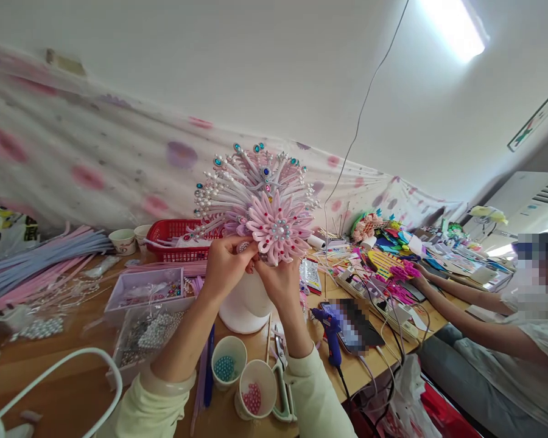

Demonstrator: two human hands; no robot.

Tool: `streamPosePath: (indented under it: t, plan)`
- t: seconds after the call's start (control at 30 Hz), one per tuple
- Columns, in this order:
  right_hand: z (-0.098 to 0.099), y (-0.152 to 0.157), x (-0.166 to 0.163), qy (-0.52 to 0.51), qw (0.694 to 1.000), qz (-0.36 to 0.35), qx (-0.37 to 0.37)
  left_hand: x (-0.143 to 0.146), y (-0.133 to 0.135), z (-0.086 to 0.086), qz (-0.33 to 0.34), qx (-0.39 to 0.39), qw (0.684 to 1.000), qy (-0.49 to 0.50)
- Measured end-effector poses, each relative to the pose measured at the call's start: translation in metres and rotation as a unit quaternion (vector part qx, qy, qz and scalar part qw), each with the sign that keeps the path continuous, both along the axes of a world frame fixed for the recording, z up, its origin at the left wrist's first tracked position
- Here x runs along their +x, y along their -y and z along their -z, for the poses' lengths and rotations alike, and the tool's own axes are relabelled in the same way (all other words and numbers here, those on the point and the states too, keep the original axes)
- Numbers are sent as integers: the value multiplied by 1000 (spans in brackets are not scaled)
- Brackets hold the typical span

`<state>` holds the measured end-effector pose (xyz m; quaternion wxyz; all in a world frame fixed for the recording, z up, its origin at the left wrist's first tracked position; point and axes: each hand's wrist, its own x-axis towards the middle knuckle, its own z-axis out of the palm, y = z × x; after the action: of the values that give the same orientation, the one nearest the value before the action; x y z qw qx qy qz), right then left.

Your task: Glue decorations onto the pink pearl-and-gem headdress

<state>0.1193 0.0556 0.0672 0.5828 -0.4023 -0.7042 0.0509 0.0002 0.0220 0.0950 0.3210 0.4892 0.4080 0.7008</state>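
Note:
A pink and lilac fan-shaped headdress (260, 201) with pearls, blue gems and a large pink flower stands on a white rounded stand (244, 304). My left hand (226, 264) pinches the lower left edge of the flower with closed fingers. Just right of it, my right hand (278, 280) grips the base of the headdress from below. Both hands are raised above the wooden table (73, 389).
Paper cups with teal beads (228, 362) and pink beads (254, 389) stand near my arms, beside scissors (281, 377). A blue glue gun (331, 331) and a phone (354, 325) lie to the right. A red basket (176, 240), bead trays (141, 289) and pipe cleaners (36, 261) sit left. Another person (497, 328) works at right.

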Motion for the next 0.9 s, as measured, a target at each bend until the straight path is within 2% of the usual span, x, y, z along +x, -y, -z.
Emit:
streamPosePath:
  t: [0.17, 0.43, 0.63, 0.9]
  plan:
    - [-1, 1, 1, 13, 999, -34, 3, 1, 2, 2, 15, -4, 999, 33]
    - [0, 0, 3, 30, 999, -15, -2, 10, 6, 5, -12, 15, 997, 70]
    - [-3, 2, 2, 17, 1000, -13, 14, 14, 8, 7, -48, 3, 996, 72]
    - [-2, 3, 2, 24, 1000, -6, -1, 15, 6, 11, -57, -4, 997, 55]
